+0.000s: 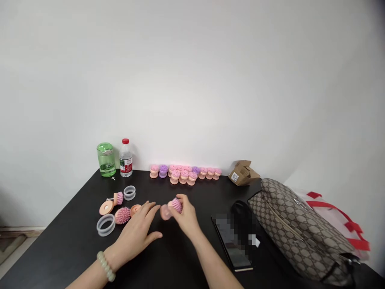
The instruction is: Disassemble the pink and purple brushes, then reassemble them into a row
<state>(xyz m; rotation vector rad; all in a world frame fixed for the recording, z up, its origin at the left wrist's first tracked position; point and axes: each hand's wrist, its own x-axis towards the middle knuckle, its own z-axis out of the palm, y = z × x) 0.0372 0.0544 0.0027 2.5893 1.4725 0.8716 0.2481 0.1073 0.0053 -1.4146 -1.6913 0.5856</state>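
Note:
In my right hand (187, 216) is a small round brush (176, 205) with pink bristles, tilted so its peach base points left. My left hand (140, 228), wearing a bead bracelet, hovers palm down with fingers stretched out and holds nothing. Close to its fingertips lies a peach round part (135, 209), partly covered by the hand. Left of it are a pink bristle head (122, 216), another bristle head with a white pin (118, 198), and a peach disc (106, 207). Two translucent rings (106, 225) lie among these parts.
Along the wall stand several finished-looking pink and purple brushes (184, 176). A green container (106, 160) and a water bottle (126, 158) are at the back left. On the right are a torn cardboard box (243, 173), a phone (230, 241) and a patterned bag (294, 228).

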